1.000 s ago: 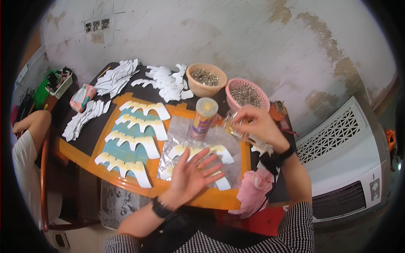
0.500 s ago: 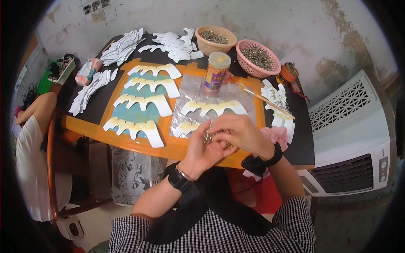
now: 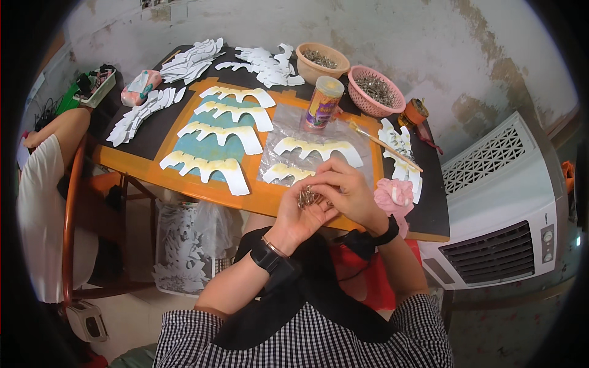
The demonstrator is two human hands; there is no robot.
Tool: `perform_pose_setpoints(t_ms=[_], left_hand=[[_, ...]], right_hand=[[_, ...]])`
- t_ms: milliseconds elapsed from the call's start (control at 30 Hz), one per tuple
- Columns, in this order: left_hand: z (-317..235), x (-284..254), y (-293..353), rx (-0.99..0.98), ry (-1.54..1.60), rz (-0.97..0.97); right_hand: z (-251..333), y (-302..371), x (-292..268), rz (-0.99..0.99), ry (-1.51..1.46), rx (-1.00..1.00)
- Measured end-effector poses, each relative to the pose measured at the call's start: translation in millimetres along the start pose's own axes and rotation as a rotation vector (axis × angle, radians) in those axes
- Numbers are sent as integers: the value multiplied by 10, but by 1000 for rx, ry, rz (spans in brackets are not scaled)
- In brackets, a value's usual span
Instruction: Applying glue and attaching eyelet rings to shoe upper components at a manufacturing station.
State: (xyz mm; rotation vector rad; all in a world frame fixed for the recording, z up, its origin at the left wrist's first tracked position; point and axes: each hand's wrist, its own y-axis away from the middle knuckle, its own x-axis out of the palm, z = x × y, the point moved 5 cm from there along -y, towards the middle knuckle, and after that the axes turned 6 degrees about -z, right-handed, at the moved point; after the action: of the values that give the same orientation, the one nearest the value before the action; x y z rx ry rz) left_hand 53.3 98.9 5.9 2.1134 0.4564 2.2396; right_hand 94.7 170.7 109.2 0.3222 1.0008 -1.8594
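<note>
My left hand (image 3: 296, 219) is cupped palm up at the table's near edge and holds a small heap of shiny metal pieces (image 3: 306, 197), too small to name exactly. Over that palm, my right hand (image 3: 351, 191) pinches with its thumb and fingers at the heap; whatever sits between its fingertips is hidden. Just beyond the hands, two white scalloped pieces with yellowish coated edges, a nearer one (image 3: 283, 173) and a farther one (image 3: 322, 150), lie on a clear plastic sheet (image 3: 279, 126). Several similar coated pieces (image 3: 205, 172) are lined up on a blue-green patch to the left.
A tub (image 3: 323, 104) and a brush (image 3: 386, 147) are beyond my hands. Tan (image 3: 307, 69) and pink (image 3: 362, 101) baskets hold metal pieces. White cutouts (image 3: 190, 61) are piled at the back left. A pink cloth (image 3: 394, 197) lies right. Another person's knee (image 3: 72, 129) shows left.
The view has shifted slightly, so the table appears farther right on its left side. My right fingers have moved a little over the left palm, where the metal heap now shows more plainly.
</note>
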Motion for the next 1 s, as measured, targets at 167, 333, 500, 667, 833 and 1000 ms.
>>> perform_pose_setpoints(t_ms=[167, 333, 500, 667, 833, 1000], left_hand=[[-15, 5, -107, 82, 25, -80], [-117, -206, -293, 36, 124, 19], [-96, -50, 56, -64, 36, -146], [-379, 42, 445, 384, -960, -340], [-643, 118, 445, 718, -1340, -370], [-587, 317, 370, 1120, -2040, -279]], right_hand=[[-106, 11, 14, 5, -97, 95], [-174, -14, 28, -160, -82, 52], [-410, 50, -264, -400, -167, 101], [-661, 267, -387, -419, -204, 355], [-776, 323, -274, -314, -534, 520], [-840, 228, -223, -274, -559, 619]])
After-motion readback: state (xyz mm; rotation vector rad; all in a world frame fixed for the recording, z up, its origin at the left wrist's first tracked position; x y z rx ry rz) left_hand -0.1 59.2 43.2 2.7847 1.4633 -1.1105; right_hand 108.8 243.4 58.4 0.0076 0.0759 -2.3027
